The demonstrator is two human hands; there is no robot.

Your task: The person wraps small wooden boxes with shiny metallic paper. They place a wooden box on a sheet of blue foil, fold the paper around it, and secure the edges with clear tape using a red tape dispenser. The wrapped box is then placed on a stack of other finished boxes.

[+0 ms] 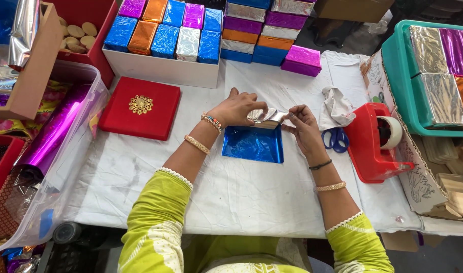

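Both hands, left hand (236,108) and right hand (302,126), pinch a blue foil sheet (253,144) folded over something silver. Blue-handled scissors (335,139) and a red tape dispenser (373,144) sit just right of the right hand; a red box (140,107) lies left.

The person wears a lime-green top with a faint pale pattern, and each sleeve ends below the elbow in a white scalloped lace trim. The left hand (236,107), at centre frame, has a multicoloured beaded bracelet at the wrist and a gold bangle further up the forearm. The right hand (303,126) has a thin black band and a gold bangle.
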